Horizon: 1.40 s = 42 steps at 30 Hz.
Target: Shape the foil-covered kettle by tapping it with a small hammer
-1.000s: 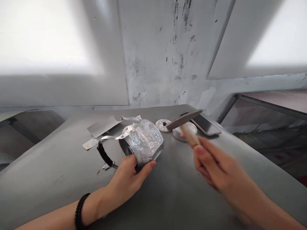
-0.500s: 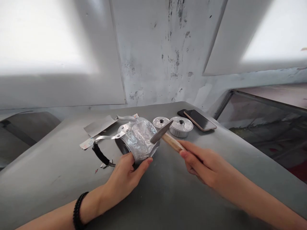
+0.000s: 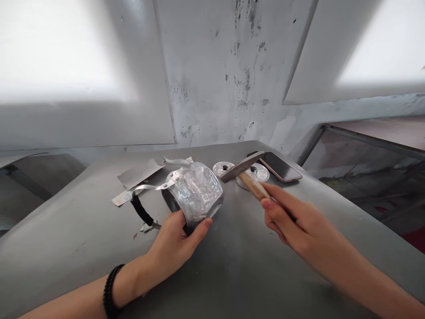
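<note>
A dented silver metal kettle (image 3: pixel 202 188) lies tipped on its side, its open mouth toward the lower left and its black-wrapped handle (image 3: pixel 142 212) to the left. My left hand (image 3: pixel 181 237) grips its rim, fingers inside the mouth and thumb on the outer wall. In my right hand (image 3: pixel 288 217) is a hammer (image 3: pixel 241 167), held by its wooden handle. The hammer's long metal head is just right of the kettle, apart from it. Behind the head, a perforated metal strainer with a knobbed lid (image 3: pixel 260 172) is partly hidden.
A smaller knobbed lid (image 3: pixel 222 167) lies beside the strainer. A phone (image 3: pixel 280 166) rests at the back right of the grey table (image 3: pixel 83 248). Paper sheets (image 3: pixel 139 173) and small scraps (image 3: pixel 146 227) lie left of the kettle. A stained wall (image 3: pixel 212 79) stands behind.
My right hand has lifted the hammer up and to the right, off the kettle's wall. My left hand and the kettle stay nearly in place.
</note>
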### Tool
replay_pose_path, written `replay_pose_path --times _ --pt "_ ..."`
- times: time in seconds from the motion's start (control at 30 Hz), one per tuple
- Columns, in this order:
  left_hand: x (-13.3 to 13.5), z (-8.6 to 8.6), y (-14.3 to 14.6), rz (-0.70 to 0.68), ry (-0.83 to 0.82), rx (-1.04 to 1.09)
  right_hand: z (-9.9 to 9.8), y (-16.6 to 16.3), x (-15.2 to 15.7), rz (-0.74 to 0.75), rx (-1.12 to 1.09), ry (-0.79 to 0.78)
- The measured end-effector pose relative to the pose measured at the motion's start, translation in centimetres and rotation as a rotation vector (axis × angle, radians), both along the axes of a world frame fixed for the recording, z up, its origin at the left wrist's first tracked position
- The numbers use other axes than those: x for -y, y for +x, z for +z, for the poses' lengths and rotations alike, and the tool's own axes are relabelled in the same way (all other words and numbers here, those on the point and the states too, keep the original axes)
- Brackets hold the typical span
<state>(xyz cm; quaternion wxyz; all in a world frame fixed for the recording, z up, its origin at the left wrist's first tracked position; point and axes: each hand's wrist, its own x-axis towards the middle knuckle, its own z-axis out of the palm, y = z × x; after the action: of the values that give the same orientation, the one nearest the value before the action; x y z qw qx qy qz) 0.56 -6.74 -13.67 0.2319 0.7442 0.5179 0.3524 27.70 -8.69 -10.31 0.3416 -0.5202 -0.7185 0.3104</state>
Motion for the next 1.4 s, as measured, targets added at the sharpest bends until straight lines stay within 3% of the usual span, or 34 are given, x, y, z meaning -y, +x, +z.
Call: replay_pose_path --times 0.13,0.23,0.37,0.5,0.67,0.83,1.03,1.27,1.4 --pt "-0.1 0.3 0.1 0.032 -0.017 0.107 0.0 0.1 0.1 -0.073 0.134 0.310" --pt "-0.1 0.3 0.0 0.035 -0.026 0.145 -0.6 -0.4 0.1 -0.003 0.309 0.527" --pt "0.1 0.5 0.1 0.008 -0.026 0.155 -1.0 -0.8 0.3 0.061 0.425 0.634" --pt "0.1 0.4 0.1 -0.012 -0.021 0.150 -0.9 -0.5 0.7 -0.039 0.389 0.613" --pt "0.1 0.2 0.0 -0.011 -0.039 0.163 -1.2 -0.5 0.3 0.081 0.463 0.604" --pt "0.1 0.0 0.0 0.003 -0.061 0.168 -1.0 -0.3 0.1 -0.017 0.317 0.610" --pt "0.1 0.1 -0.2 0.018 -0.046 0.135 -1.4 -0.5 -0.4 0.134 0.447 0.480" --pt "-0.2 -0.2 -0.6 0.015 -0.021 0.196 -0.2 0.2 -0.1 -0.101 0.186 0.414" --pt "0.0 0.2 -0.6 -0.001 0.002 0.263 -0.2 0.2 -0.2 -0.098 0.188 0.412"
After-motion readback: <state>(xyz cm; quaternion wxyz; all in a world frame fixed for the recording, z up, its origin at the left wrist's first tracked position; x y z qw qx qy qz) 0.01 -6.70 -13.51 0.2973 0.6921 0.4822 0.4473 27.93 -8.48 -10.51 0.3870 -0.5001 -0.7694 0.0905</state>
